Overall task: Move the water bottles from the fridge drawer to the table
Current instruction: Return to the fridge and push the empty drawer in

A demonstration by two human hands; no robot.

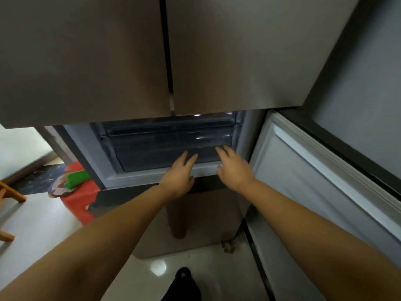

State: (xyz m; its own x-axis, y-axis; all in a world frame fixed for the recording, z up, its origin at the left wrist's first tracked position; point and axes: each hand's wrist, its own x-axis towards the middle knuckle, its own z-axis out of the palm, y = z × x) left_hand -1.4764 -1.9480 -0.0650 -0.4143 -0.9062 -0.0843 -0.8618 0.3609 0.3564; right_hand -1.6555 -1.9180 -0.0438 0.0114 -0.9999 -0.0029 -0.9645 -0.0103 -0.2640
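Both hands — left hand [178, 174], right hand [233, 168] — fingers spread, reach the fridge drawer [160, 158] above a glossy floor [39, 224].

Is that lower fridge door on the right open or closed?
Open. The lower door is swung out to the right, showing its pale inner lining, and dark drawers are exposed behind it.

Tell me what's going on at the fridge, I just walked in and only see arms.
A person is reaching with both bare hands into the lower part of a fridge, whose lower right door stands open. The left hand and the right hand, fingers extended, are at the front of the bottom dark drawer, which looks pushed in. No water bottles are in view, and neither hand holds anything. The upper doors are closed.
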